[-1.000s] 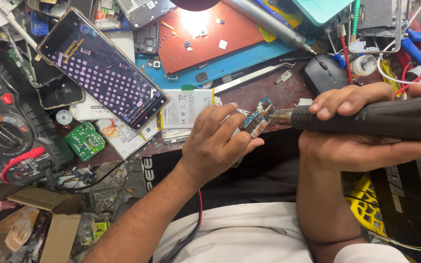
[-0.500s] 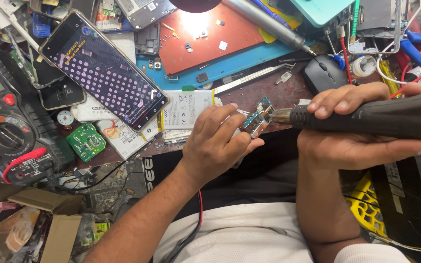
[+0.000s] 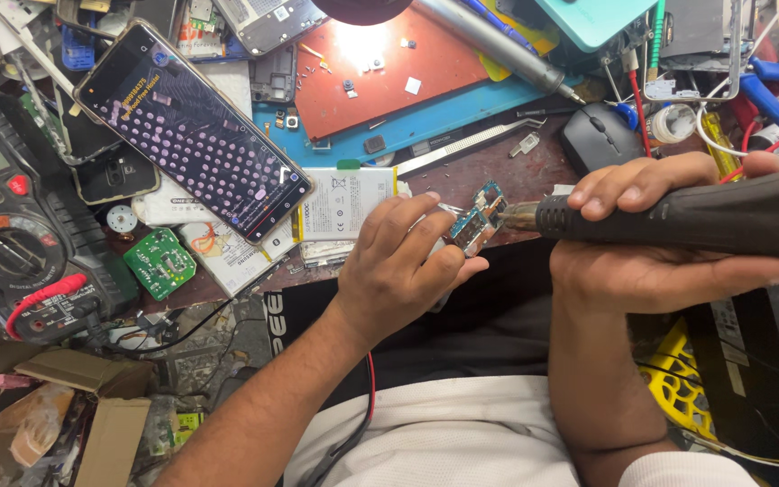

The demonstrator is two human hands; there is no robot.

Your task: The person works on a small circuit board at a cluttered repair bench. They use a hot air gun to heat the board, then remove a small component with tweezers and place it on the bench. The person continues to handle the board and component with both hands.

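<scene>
At the bench edge, from the head view, I am watching the left hand (image 3: 400,271) pinching a small board (image 3: 475,224) between fingertips; the right hand (image 3: 655,239) is gripping a black hot-air tool (image 3: 678,218), its nozzle almost touching the board; heating seems in hand; next I would want steady aim; a phone (image 3: 193,137) is lying beyond.

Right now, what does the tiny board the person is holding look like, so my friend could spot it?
Start at the big phone with the lit screen, then go right, past the white flat battery, to the left hand. Pinched in its fingers is a small circuit board, bluish with silvery metal patches. Unlike the green board lying on the bench, it is held up at the tip of the thick black tool.
</scene>
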